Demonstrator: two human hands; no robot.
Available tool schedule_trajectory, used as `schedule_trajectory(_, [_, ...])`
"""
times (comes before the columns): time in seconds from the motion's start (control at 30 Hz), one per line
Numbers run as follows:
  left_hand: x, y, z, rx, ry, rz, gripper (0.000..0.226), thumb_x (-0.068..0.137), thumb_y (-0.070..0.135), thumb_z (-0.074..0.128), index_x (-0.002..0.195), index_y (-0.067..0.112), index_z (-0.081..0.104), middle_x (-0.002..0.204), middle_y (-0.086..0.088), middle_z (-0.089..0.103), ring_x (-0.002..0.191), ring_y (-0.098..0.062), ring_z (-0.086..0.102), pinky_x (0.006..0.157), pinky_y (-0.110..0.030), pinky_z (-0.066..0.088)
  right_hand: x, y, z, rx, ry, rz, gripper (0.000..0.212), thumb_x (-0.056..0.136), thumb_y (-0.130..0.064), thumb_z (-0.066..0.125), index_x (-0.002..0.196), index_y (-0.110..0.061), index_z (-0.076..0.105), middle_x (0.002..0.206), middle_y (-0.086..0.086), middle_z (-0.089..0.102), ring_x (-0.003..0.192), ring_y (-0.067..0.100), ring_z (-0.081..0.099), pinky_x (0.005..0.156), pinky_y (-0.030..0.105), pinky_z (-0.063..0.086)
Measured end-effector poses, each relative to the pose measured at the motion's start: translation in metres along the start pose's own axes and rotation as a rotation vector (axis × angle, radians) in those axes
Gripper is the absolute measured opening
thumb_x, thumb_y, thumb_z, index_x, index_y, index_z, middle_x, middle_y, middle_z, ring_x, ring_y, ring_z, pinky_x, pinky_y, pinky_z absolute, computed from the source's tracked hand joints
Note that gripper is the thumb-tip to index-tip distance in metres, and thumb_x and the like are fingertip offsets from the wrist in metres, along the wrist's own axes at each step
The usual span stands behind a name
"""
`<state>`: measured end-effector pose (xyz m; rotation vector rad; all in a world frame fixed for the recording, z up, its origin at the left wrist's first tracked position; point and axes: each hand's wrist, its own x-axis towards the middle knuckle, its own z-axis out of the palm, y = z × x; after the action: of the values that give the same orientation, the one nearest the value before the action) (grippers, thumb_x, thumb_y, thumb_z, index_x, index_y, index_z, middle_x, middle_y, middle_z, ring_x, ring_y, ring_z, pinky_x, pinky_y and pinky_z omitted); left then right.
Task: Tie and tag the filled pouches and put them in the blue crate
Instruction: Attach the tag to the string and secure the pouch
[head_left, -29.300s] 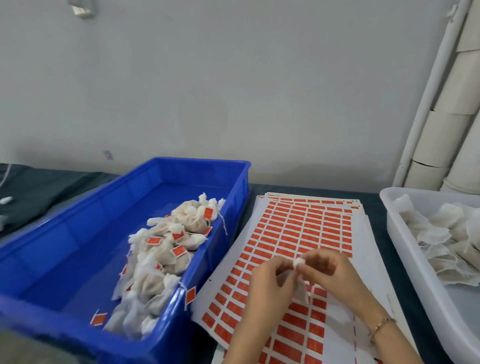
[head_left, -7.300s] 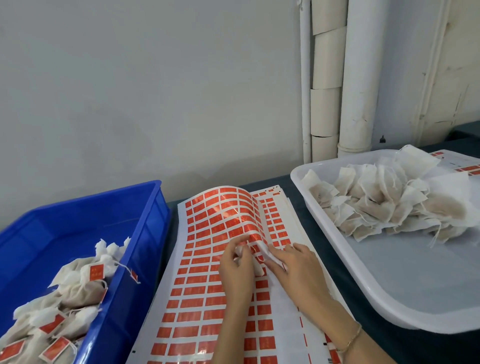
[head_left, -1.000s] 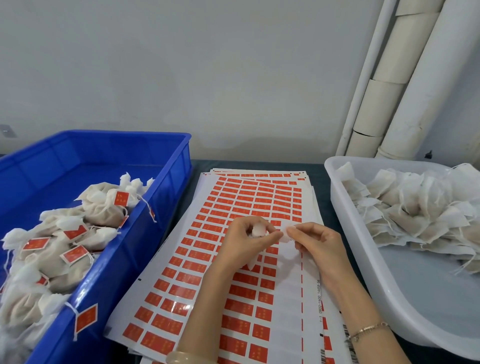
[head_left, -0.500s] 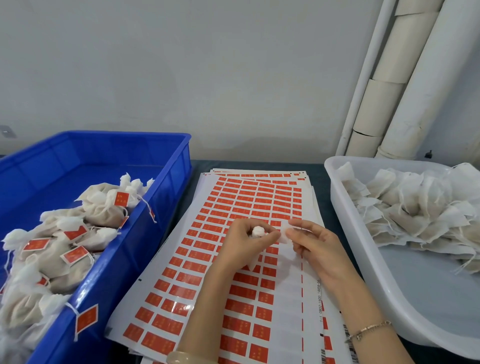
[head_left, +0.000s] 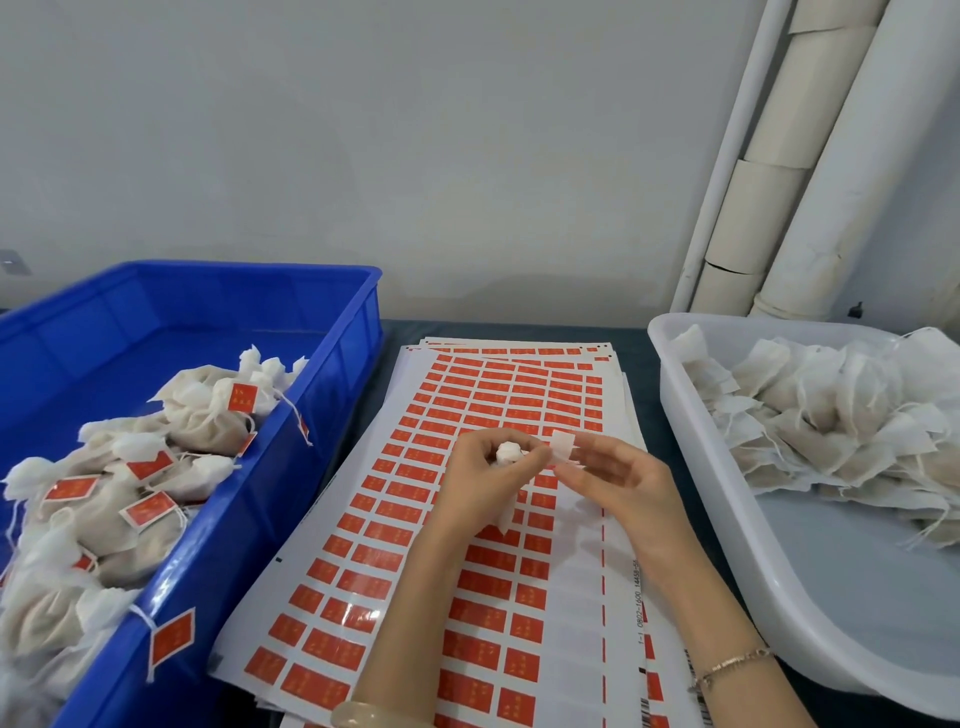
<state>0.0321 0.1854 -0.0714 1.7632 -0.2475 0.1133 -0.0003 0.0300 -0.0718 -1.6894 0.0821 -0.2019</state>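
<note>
A person's left hand (head_left: 480, 486) curls around a small white pouch (head_left: 509, 453), whose gathered top pokes up between thumb and forefinger, above a stack of red label sheets (head_left: 488, 400) spread across the dark surface (head_left: 519, 330). The right hand (head_left: 623, 486), its other fingers loosely extended, pinches a small white tag (head_left: 563, 447) between thumb and fingertip just beside the pouch's neck. To the left stands the blue crate (head_left: 291, 499), holding a heap of tied pouches (head_left: 197, 421) that carry red tags on strings; one tag hangs over the crate's near rim. To the right, a white plastic tray (head_left: 691, 467) holds a pile of flat, untied pouches (head_left: 831, 415) with loose strings. A thin bracelet (head_left: 732, 662) circles the right wrist and a pale bangle (head_left: 363, 717) the left. White pipes (head_left: 831, 156) run up the wall behind the tray.
</note>
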Motion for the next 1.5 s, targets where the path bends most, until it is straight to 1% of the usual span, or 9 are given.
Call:
schedule_trajectory(0.17, [0.000,0.000,0.001,0.013,-0.004,-0.016,0.013,0.082,0.027,0.074,0.073,0.035,0.069,0.072,0.023,0.066,0.078,0.008,0.062,0.054,-0.001,0.043,0.000,0.007,-0.001,0.007,0.036,0.000,0.023,0.069,-0.039,0.077,0.091,-0.037,0.070,0.086,-0.034,0.067,0.084,-0.013,0.063,0.060,0.008,0.046])
schedule_trajectory(0.27, [0.001,0.001,0.001,0.017,-0.001,-0.036,0.012,0.082,0.028,0.073,0.073,0.035,0.069,0.071,0.024,0.065,0.077,0.008,0.061,0.052,-0.001,0.042,0.001,0.011,-0.003,0.009,0.077,-0.015,0.015,0.076,-0.034,0.076,0.090,-0.033,0.072,0.087,-0.028,0.069,0.083,-0.008,0.064,0.053,0.007,0.047])
schedule_trajectory(0.4, [0.001,0.001,0.001,0.032,0.000,-0.043,0.011,0.082,0.030,0.073,0.073,0.035,0.069,0.071,0.025,0.065,0.078,0.009,0.060,0.051,-0.002,0.042,0.004,0.012,-0.003,-0.023,0.096,-0.045,0.014,0.082,-0.034,0.070,0.095,-0.031,0.069,0.087,-0.019,0.071,0.080,-0.003,0.065,0.060,0.011,0.050])
schedule_trajectory(0.53, [0.000,0.001,0.002,0.053,-0.031,-0.028,0.014,0.082,0.029,0.073,0.071,0.036,0.068,0.072,0.025,0.066,0.078,0.007,0.062,0.054,-0.003,0.044,0.003,0.010,-0.001,0.023,0.060,-0.075,0.021,0.081,-0.039,0.070,0.101,-0.037,0.067,0.096,-0.030,0.067,0.090,-0.009,0.063,0.058,0.006,0.049])
schedule_trajectory(0.7, [-0.003,0.004,0.002,0.073,-0.093,-0.046,0.006,0.084,0.033,0.072,0.079,0.036,0.071,0.070,0.024,0.066,0.077,0.010,0.061,0.054,-0.003,0.042,0.001,0.013,-0.001,-0.011,0.091,-0.116,0.014,0.079,-0.039,0.071,0.091,-0.034,0.069,0.094,-0.029,0.068,0.092,-0.008,0.063,0.057,0.006,0.048])
schedule_trajectory(0.9, [-0.006,0.007,0.002,0.105,-0.151,-0.102,0.015,0.087,0.037,0.066,0.073,0.040,0.067,0.056,0.026,0.060,0.063,0.010,0.059,0.049,-0.003,0.040,0.002,0.012,-0.002,-0.015,0.100,-0.146,0.010,0.080,-0.039,0.070,0.090,-0.039,0.069,0.095,-0.027,0.068,0.092,-0.006,0.064,0.067,0.013,0.047])
schedule_trajectory(1.13, [-0.002,0.002,0.005,0.105,-0.066,-0.191,0.022,0.086,0.038,0.066,0.075,0.020,0.072,0.060,0.006,0.059,0.055,-0.001,0.057,0.053,-0.011,0.041,-0.003,0.009,0.002,-0.178,0.166,-0.343,0.015,0.075,-0.044,0.067,0.090,-0.042,0.067,0.094,-0.029,0.067,0.093,-0.002,0.061,0.067,0.009,0.050])
schedule_trajectory(1.33, [0.000,-0.001,0.005,0.078,-0.014,-0.233,0.024,0.086,0.036,0.066,0.069,0.021,0.069,0.055,0.008,0.058,0.051,-0.001,0.057,0.054,-0.014,0.042,-0.007,0.007,0.007,-0.254,0.163,-0.455,0.020,0.075,-0.039,0.068,0.094,-0.041,0.065,0.098,-0.028,0.062,0.092,-0.004,0.060,0.071,0.005,0.048])
schedule_trajectory(1.5, [0.002,-0.002,0.004,0.063,0.042,-0.267,0.027,0.087,0.040,0.066,0.077,0.016,0.071,0.054,0.010,0.058,0.048,0.004,0.056,0.046,-0.006,0.039,-0.008,0.006,0.009,-0.265,0.145,-0.452,0.020,0.074,-0.037,0.069,0.094,-0.040,0.067,0.099,-0.029,0.060,0.097,-0.004,0.058,0.076,0.005,0.047])
